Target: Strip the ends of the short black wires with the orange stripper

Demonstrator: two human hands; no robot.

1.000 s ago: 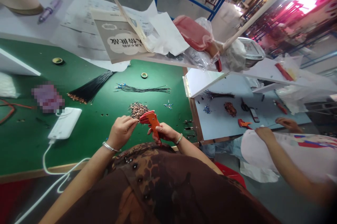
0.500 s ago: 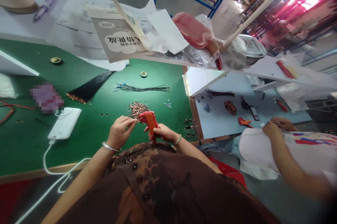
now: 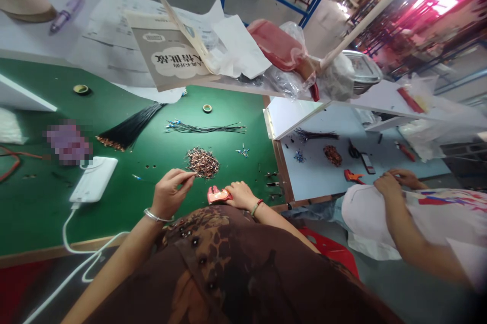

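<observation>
My left hand (image 3: 173, 192) is closed in a pinch beside a pile of small copper-coloured pieces (image 3: 203, 163). Whatever sits between its fingertips is too small to make out. My right hand (image 3: 242, 195) lies palm down with its fingers round the handle of a red-orange wire stripper (image 3: 218, 195), which lies low near the table's front edge. A small blue-tipped piece (image 3: 137, 177) rests left of my left hand. Behind the pile stretches a thin bundle of black wires with blue ends (image 3: 207, 127). Several loose blue terminals (image 3: 242, 150) are to its right.
A thick black wire bundle (image 3: 131, 126) and a white power bank (image 3: 94, 179) with a cable lie at left. Two tape rolls, one a small ring (image 3: 207, 108), sit farther back. A shelf with papers (image 3: 171, 60) overhangs the table. A co-worker (image 3: 403, 207) sits at right.
My right hand has lowered the wire stripper from upright beside the pile to lying flat near the table edge. The blue-tipped piece now shows left of my left hand, which barely moved.
</observation>
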